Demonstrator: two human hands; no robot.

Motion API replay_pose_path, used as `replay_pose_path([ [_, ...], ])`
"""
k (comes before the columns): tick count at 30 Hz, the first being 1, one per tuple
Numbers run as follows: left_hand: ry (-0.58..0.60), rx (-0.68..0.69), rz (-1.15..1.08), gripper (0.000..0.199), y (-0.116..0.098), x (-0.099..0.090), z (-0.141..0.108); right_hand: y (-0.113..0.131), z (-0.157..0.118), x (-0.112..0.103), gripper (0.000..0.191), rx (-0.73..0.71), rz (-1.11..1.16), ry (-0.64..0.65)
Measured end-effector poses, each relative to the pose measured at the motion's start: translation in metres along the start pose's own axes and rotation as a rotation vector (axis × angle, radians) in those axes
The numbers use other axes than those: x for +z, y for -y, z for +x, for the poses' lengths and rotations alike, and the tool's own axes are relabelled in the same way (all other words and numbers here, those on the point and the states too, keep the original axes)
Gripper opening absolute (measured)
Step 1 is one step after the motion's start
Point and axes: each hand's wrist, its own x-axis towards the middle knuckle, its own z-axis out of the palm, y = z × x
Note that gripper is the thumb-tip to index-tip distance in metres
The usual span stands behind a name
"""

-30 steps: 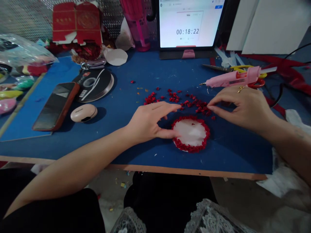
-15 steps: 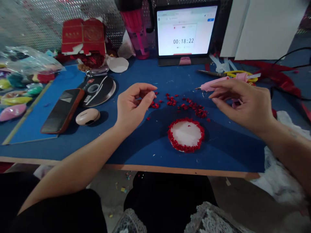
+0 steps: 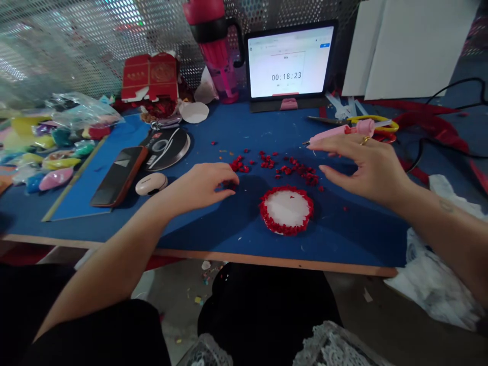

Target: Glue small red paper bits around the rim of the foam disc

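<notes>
step in hand, by my read: picking small red paper bits (image 3: 290, 168) from the loose scatter at centre frame to fill in the white round disc w/ a red ruffled rim (image 3: 286, 210), which lies flat on the blue tabletop (image 3: 244, 234) just below the scatter, between both hands.

left hand (image 3: 204, 184) sits left of centre, palm down, fingers curled w/ tips pressed together on the tabletop at the left end of the scatter; looks like it pinches a bit, but can't tell if anything's actually caught. forearm runs in from lower left.

right hand (image 3: 368, 165) hovers right of centre, palm down, fingers spread and empty, tips near the pink glue gun (image 3: 339, 133) lying toward upper right, apart from the disc. ring on one finger.

next move prob calls for a sure pinch on a single bit w/ the left, and the right closing round the glue gun's handle, nozzle kept off the fingers.

upper centre: tablet w/ a timer screen (image 3: 290, 63). left of frame: dark phone (image 3: 118, 175).
</notes>
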Motion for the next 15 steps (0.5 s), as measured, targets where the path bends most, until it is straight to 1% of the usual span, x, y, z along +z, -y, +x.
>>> replay_pose_path([
  [1,0.006,0.009,0.036,0.028,-0.002,0.003,0.000,0.001,-0.001,0.000,0.025,0.015,0.021,-0.024],
  [3,0.017,0.019,0.094,0.028,-0.004,0.005,0.000,0.003,-0.003,0.000,0.009,0.025,0.051,-0.093],
  [4,0.021,0.026,0.110,0.028,-0.005,0.005,0.000,0.004,-0.004,-0.001,0.013,0.026,0.054,-0.111],
  [6,-0.001,0.050,0.091,0.027,-0.009,0.002,0.003,0.006,-0.005,-0.002,0.030,0.033,0.039,-0.114],
  [8,-0.085,0.073,0.000,0.025,-0.015,0.000,0.010,0.006,-0.005,-0.004,0.038,0.071,0.009,-0.071],
  [10,-0.209,0.091,-0.120,0.019,-0.021,0.000,0.020,0.002,-0.004,-0.006,0.038,0.095,0.000,-0.011],
  [11,-0.265,0.098,-0.169,0.016,-0.023,0.001,0.027,0.000,-0.003,-0.007,0.038,0.091,0.002,0.047],
  [12,-0.312,0.111,-0.195,0.014,-0.026,0.004,0.034,-0.003,-0.002,-0.008,0.038,0.083,0.004,0.138],
  [13,-0.346,0.122,-0.200,0.013,-0.027,0.007,0.040,-0.007,-0.001,-0.009,0.038,0.071,0.006,0.260],
  [15,-0.414,0.140,-0.204,0.013,-0.028,0.016,0.052,-0.013,0.001,-0.014,0.039,0.057,0.016,0.552],
])
